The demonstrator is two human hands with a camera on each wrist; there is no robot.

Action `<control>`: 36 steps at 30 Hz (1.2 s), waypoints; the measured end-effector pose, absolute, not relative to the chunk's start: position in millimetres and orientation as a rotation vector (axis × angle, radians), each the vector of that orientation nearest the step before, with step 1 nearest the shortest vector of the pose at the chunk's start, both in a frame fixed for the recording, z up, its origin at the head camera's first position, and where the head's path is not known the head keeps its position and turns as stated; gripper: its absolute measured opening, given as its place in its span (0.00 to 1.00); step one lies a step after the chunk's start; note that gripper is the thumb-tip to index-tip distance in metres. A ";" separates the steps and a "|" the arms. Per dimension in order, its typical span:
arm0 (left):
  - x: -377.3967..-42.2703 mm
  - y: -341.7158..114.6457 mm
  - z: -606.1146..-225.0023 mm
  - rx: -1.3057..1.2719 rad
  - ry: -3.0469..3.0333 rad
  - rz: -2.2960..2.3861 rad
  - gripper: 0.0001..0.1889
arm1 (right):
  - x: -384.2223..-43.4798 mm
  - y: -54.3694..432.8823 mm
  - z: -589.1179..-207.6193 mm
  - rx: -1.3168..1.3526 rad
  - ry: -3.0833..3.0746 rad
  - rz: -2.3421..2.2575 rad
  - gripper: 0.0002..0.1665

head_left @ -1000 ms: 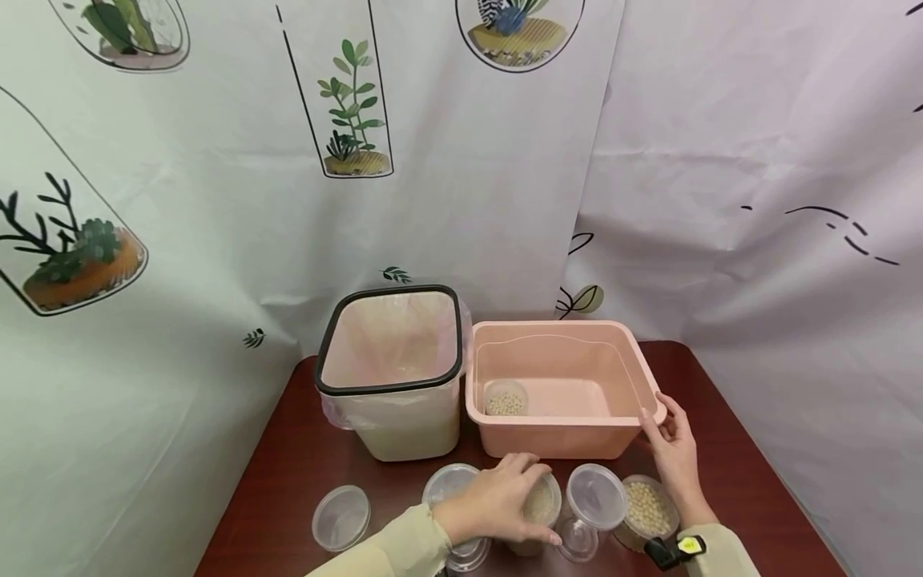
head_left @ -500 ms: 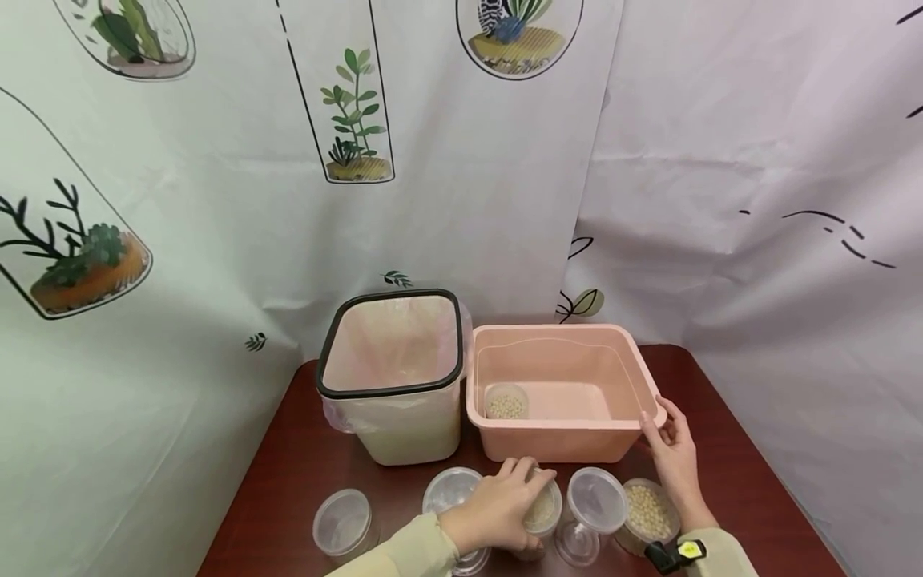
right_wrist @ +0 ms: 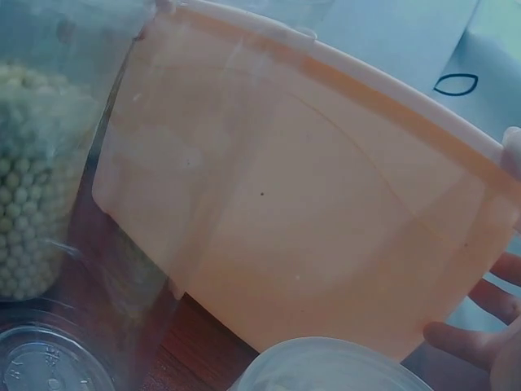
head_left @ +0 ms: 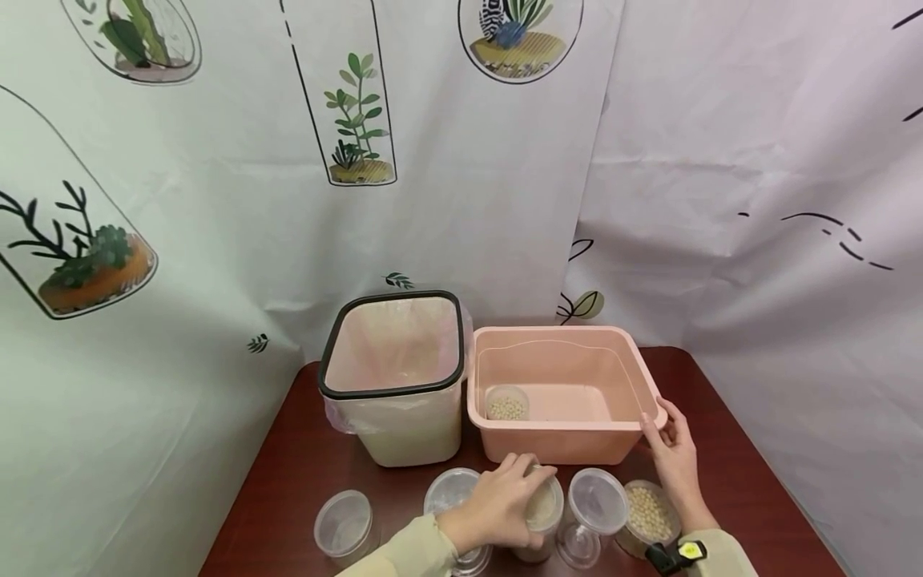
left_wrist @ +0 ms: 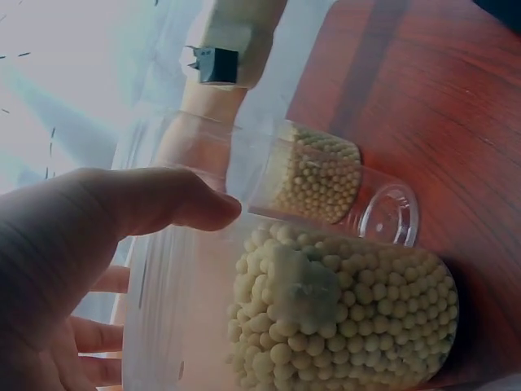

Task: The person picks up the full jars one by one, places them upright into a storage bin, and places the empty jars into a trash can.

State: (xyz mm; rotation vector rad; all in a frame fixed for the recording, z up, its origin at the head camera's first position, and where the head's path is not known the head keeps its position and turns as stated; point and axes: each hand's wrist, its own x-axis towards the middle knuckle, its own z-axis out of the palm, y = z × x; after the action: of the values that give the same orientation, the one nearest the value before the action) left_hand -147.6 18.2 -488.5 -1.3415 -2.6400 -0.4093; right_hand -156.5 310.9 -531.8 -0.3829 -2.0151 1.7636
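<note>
My left hand (head_left: 497,501) reaches over a tall clear plastic jar (head_left: 546,517) and grips it near the top, thumb on the near side and fingers on the far side. In the left wrist view this jar (left_wrist: 350,305) is partly filled with round beige beans, and the thumb lies across its clear upper wall. My right hand (head_left: 676,457) holds the front right corner of a pink basin (head_left: 555,442), with the thumb on the front and the fingers beyond the rim. Inside the basin a small round tub (head_left: 507,403) of pale beans stands in the front left corner.
A cream bin (head_left: 411,433) with a black rim and a bag liner stands left of the basin. Clear lidded jars stand in front: one (head_left: 344,525) far left, one (head_left: 453,487) under my left forearm, one (head_left: 598,501) right of centre. A bean-filled tub (head_left: 649,513) sits by my right wrist.
My left thumb has drawn in from sticking out past the jar to lying against its side. The right hand still holds the basin corner. The head view has shifted slightly.
</note>
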 end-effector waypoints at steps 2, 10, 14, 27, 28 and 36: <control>-148.0 16.8 -486.3 -1.329 -2.629 -0.438 0.46 | -156.7 310.9 -532.0 -0.397 -2.011 1.770 0.32; -147.9 12.5 -470.9 -1.300 -2.574 -0.453 0.47 | -154.5 311.5 -534.1 -0.386 -2.023 1.721 0.31; -148.0 10.6 -463.1 -1.283 -2.546 -0.482 0.47 | -154.7 314.8 -542.3 -0.306 -1.999 1.699 0.32; -148.4 2.9 -428.6 -1.227 -2.503 -0.517 0.45 | -155.3 312.4 -535.9 -0.369 -1.996 1.770 0.32; -149.1 1.8 -425.5 -1.231 -2.494 -0.523 0.45 | -155.3 312.4 -534.8 -0.383 -1.996 1.779 0.32; -157.2 -4.5 -402.1 -1.274 -2.305 -0.616 0.42 | -157.8 313.1 -534.9 -0.373 -1.986 1.775 0.32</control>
State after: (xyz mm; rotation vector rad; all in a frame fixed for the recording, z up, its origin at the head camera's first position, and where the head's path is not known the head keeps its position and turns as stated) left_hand -157.2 -4.5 -402.1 -1.2738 -2.3046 -0.6158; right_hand -157.8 313.1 -534.9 -0.3729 -1.9861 1.7754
